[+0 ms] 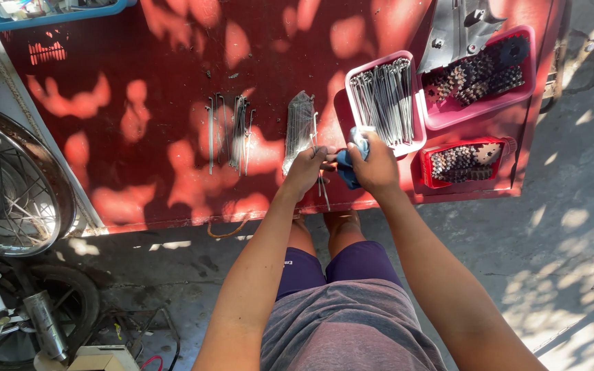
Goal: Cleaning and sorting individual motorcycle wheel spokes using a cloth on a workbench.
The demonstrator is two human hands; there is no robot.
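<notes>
Spoke (324, 191): was pinched at its upper end in the left hand (306, 168), its shaft hanging past the table edge.
Cloth (350, 165): blue, was clenched in the right hand (377, 167), pressed against the spoke.
Technique: judged best served by a firm pinch and full-length strokes.
Table (139, 103): red, sun-dappled; loose spokes (232, 130) were laid out, a pink tray (417, 103) of spokes beside trays of sprockets (479, 75).
Surroundings: cracked concrete ground; a spoked wheel (5, 178) was propped at the left.

A clear plastic packet of metal spokes (300, 127) lay on the red table, just beside the person's left hand. A pale cardboard box (101, 358) sat on the ground at the lower left, near the motorcycle parts.
</notes>
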